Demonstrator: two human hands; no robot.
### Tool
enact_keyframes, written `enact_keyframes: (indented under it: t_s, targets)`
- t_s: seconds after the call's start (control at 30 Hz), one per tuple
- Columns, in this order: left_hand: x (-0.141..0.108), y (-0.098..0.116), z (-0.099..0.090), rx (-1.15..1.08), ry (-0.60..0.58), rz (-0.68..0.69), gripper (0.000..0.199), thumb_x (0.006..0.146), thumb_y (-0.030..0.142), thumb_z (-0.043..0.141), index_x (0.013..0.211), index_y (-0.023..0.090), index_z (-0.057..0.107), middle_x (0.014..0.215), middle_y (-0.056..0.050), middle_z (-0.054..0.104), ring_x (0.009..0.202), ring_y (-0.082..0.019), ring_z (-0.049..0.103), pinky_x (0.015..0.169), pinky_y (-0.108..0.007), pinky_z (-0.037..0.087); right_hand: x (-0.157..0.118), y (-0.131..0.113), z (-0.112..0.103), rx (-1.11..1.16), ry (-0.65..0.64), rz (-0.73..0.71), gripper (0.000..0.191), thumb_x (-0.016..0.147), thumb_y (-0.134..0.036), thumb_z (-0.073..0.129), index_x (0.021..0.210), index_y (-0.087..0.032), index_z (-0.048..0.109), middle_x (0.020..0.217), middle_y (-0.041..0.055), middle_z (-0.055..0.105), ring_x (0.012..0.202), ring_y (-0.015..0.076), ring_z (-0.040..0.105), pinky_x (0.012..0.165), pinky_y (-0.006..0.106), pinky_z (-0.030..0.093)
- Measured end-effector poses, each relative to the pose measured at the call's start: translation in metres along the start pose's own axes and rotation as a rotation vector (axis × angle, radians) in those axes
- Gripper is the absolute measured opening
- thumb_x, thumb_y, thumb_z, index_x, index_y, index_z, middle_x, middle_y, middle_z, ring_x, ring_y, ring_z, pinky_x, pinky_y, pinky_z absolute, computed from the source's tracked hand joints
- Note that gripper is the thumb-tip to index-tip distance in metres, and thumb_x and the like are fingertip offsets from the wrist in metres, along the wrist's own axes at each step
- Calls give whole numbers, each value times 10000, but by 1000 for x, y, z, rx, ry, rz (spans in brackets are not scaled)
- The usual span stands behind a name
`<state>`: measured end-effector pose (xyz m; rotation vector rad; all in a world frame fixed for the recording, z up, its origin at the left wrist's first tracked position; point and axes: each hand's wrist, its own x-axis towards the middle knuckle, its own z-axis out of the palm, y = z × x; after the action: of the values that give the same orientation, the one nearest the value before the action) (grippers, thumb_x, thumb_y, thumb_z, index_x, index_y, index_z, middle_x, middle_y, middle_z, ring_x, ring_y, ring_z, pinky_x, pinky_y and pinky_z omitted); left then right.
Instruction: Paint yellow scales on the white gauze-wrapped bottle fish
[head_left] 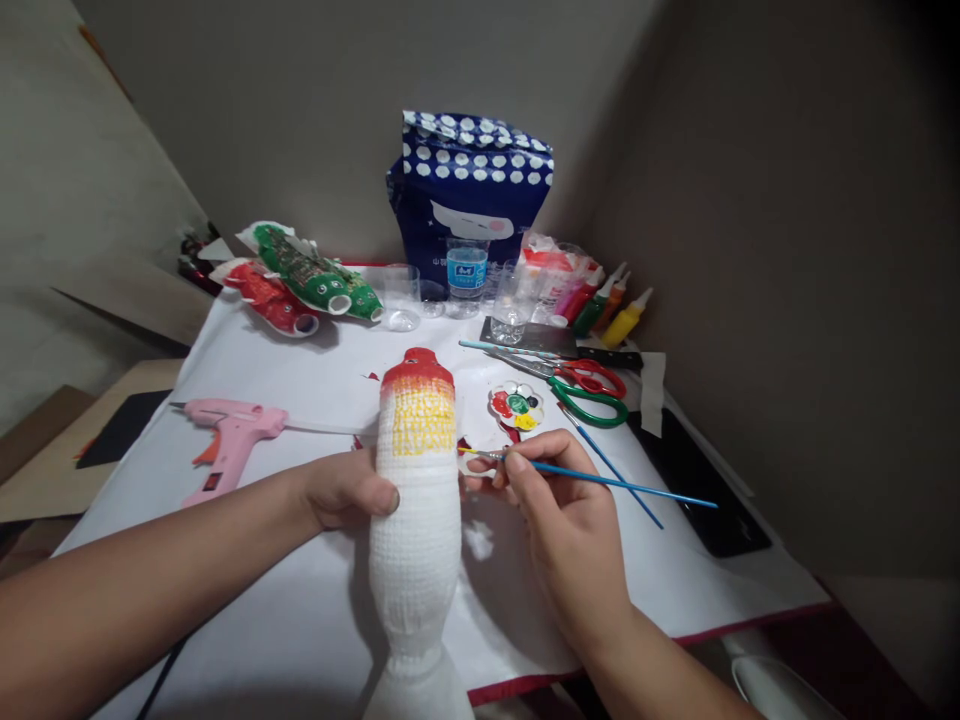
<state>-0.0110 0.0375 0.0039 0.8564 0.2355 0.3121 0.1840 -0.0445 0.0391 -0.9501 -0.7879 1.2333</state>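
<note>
Your left hand (356, 490) clasps a gauzy white fish figure (416, 535), rounded head red, neck stippled yellow, held over the white cloth (240, 620). Your right hand (574, 535) pinches a slim blue paintbrush (675, 495), yellow bristles at the figure's edge. Beyond lies a glossy, petal-edged palette (516, 388).

The white-covered counter (300, 600) is carrying plenty! A pink glue gun (229, 435) is lying left, a flower-shaped palette (516, 388) is sitting near green-handled scissors (561, 385), a black slab (720, 532) is resting right.
</note>
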Motion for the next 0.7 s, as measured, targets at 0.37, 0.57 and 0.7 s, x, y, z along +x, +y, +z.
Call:
enact_keyframes:
  t_s: [0.37, 0.57, 0.7]
  targets:
    - [-2, -1, -2, -8, 44, -29, 616, 645, 362, 882, 1197, 145, 718, 1139, -115, 762, 995, -273, 714, 882, -347, 566, 1, -5, 3, -77, -9, -29, 208, 837, -355, 763, 803, -233, 598, 758, 5, 773, 715, 188, 760, 680, 328, 630]
    - [-1, 0, 0, 33, 43, 7, 602, 653, 394, 868, 1190, 156, 738, 1177, -113, 752, 1043, -284, 695, 914, -347, 548, 0, -4, 2, -68, -18, 7, 217, 823, -359, 773, 794, -241, 592, 743, 2, 764, 727, 202, 764, 689, 347, 637]
    - [-1, -1, -1, 32, 24, -3, 626, 662, 404, 867, 1228, 175, 731, 1177, -101, 757, 1032, -270, 704, 911, -342, 552, 0, -6, 2, -64, -21, 2, 200, 830, -336, 766, 787, -236, 599, 722, -7, 751, 694, 176, 749, 683, 322, 626]
